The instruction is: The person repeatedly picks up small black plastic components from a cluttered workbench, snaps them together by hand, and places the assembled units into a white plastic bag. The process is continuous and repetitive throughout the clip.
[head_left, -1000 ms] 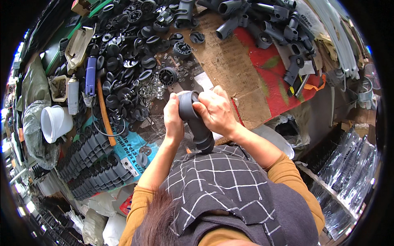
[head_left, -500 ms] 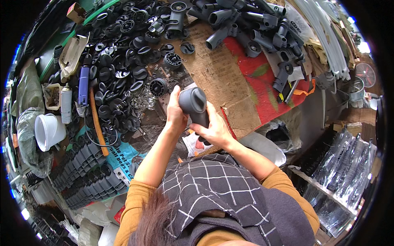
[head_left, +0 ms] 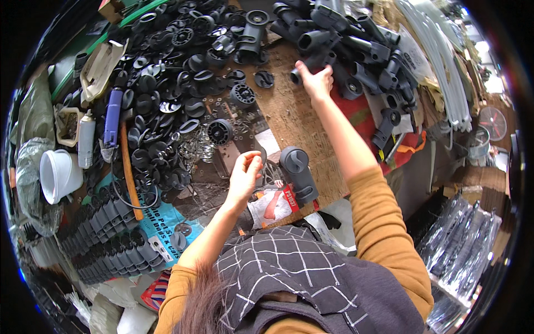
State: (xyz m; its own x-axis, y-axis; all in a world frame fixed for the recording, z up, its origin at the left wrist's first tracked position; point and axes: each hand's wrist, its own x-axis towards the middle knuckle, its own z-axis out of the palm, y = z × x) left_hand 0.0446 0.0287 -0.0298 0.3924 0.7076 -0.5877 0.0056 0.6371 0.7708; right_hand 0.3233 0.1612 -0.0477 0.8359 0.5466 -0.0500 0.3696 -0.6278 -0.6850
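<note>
My right hand (head_left: 318,83) reaches to the far pile and closes round a dark grey plastic tube fitting (head_left: 311,62) at the pile's near edge. Over the bench's middle, my left hand (head_left: 245,177) is raised with its fingers curled together. A dark rounded edge shows beside its fingertips, but I cannot make out what they hold. A grey tube fitting with a round, ridged knob (head_left: 300,172) lies near me on the cardboard (head_left: 289,111), apart from both hands. A round spoked plastic part (head_left: 220,132) sits farther off, beside small metal pieces (head_left: 194,147).
Loose black knobs (head_left: 161,100) heap at the left, with an orange-handled tool (head_left: 129,172), a purple power tool (head_left: 113,108), a spray can (head_left: 86,139) and a white bucket (head_left: 60,175). Rows of grey fittings (head_left: 111,222) stand near left. Plastic-wrapped bundles (head_left: 461,234) lie at right.
The grey fitting that both hands held now lies on the cardboard. My right hand has moved away to the far pile and gripped another fitting. My left hand has drawn slightly nearer to me.
</note>
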